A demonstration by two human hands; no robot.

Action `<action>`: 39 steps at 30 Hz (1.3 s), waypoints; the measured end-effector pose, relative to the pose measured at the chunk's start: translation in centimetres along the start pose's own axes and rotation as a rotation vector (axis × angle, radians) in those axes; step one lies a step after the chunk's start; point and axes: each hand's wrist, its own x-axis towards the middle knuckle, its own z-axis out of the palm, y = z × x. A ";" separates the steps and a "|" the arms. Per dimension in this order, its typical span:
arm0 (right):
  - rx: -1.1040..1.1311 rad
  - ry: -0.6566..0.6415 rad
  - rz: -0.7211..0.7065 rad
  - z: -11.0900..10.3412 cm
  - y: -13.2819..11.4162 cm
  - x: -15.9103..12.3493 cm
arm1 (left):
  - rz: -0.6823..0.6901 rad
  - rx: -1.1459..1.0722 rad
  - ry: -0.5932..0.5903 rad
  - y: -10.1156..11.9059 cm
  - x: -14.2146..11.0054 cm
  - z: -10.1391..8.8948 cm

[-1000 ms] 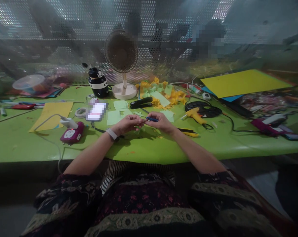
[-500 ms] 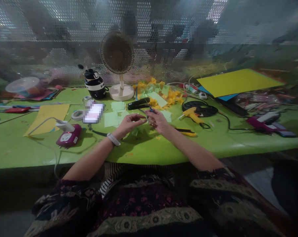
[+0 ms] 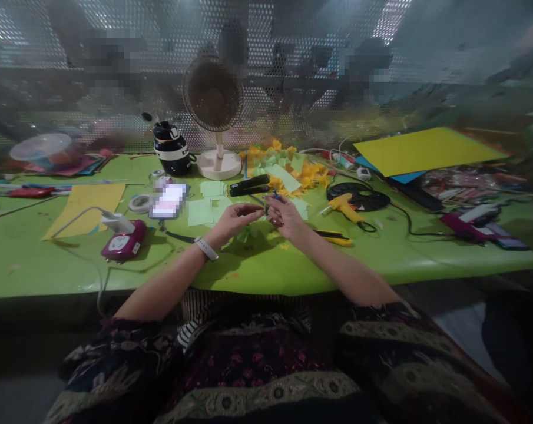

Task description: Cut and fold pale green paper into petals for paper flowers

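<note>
My left hand [image 3: 238,220], with a white watch band on the wrist, pinches at its fingertips; what it grips is too small to make out. Facing it, my right hand [image 3: 285,217] has its fingers closed around a thin tool with a blue end [image 3: 275,194], its kind unclear. The fingertips of both hands almost meet above the green-covered table [image 3: 248,274]. Pale green paper pieces [image 3: 201,212] lie beyond my left hand. A black stapler [image 3: 249,185] rests just past both hands. Close to my right wrist is a yellow utility knife [image 3: 334,238].
A yellow glue gun [image 3: 348,206] lies on a black holder at right. Behind are a pile of yellow and green paper bits [image 3: 310,175], a fan [image 3: 217,165] and a black bottle [image 3: 172,154]. A phone [image 3: 168,201] and a purple power adapter [image 3: 125,241] sit at left.
My right hand has turned slightly, and its fingers have curled nearer to my left fingertips. The view has shifted a little; other things lie as before.
</note>
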 end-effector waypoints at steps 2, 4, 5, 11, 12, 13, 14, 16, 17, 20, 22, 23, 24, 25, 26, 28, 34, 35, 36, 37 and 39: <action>-0.022 -0.002 0.005 0.1 0.2 0.0 | 0.036 0.035 -0.003 -0.3 0.2 0.3; -0.019 -0.003 0.008 0.2 0.3 0.0 | 0.066 0.067 0.011 -0.5 0.4 0.4; -0.010 0.001 0.007 0.2 0.3 0.1 | 0.068 0.068 0.018 -0.6 0.4 0.3; 0.018 0.019 -0.010 -0.1 0.2 0.1 | -0.012 -0.052 0.062 -0.1 0.0 -0.3; 0.011 0.019 -0.013 -0.2 0.2 0.1 | -0.021 -0.071 0.067 0.0 0.0 -0.4; 0.005 0.019 -0.019 -0.3 0.2 0.1 | -0.031 -0.091 0.071 0.1 0.0 -0.4; -0.002 0.017 -0.025 -0.3 0.2 0.1 | -0.041 -0.113 0.079 0.1 0.0 -0.4; -0.025 0.024 -0.037 -0.4 0.2 0.1 | -0.064 -0.157 0.103 0.2 0.0 -0.5; -0.047 0.030 -0.039 -0.4 0.1 0.0 | -0.072 -0.178 0.119 0.2 0.1 -0.6; -0.137 0.036 -0.049 -0.4 -0.2 -0.2 | -0.079 -0.223 0.173 0.4 0.2 -1.1; -0.198 0.005 -0.086 -0.4 -0.5 -0.6 | -0.076 -0.240 0.200 0.6 0.4 -1.6; -0.241 -0.017 -0.114 -0.4 -0.6 -0.8 | -0.078 -0.246 0.204 0.7 0.4 -1.9; -0.298 -0.043 -0.148 -0.4 -0.6 -0.9 | -0.081 -0.252 0.203 0.7 0.5 -2.1; -0.370 -0.071 -0.185 -0.3 -0.6 -1.1 | -0.084 -0.260 0.197 0.7 0.6 -2.2; -0.451 -0.097 -0.223 -0.3 -0.5 -1.3 | -0.086 -0.268 0.188 0.6 0.6 -2.4; -0.598 -0.130 -0.295 -0.2 -0.2 -1.4 | -0.079 -0.281 0.169 0.4 0.7 -2.5; -0.743 -0.159 -0.406 -0.4 0.5 -1.2 | -0.045 -0.293 0.120 0.3 0.7 -2.3; -0.744 -0.157 -0.407 -0.4 0.5 -1.2 | -0.043 -0.300 0.118 0.3 0.6 -2.3; -0.742 -0.151 -0.407 -0.4 0.4 -1.2 | -0.043 -0.308 0.117 0.4 0.6 -2.2; -0.741 -0.145 -0.408 -0.4 0.4 -1.2 | -0.043 -0.315 0.116 0.4 0.6 -2.2; -0.740 -0.140 -0.407 -0.4 0.2 -1.2 | -0.043 -0.324 0.112 0.4 0.6 -2.2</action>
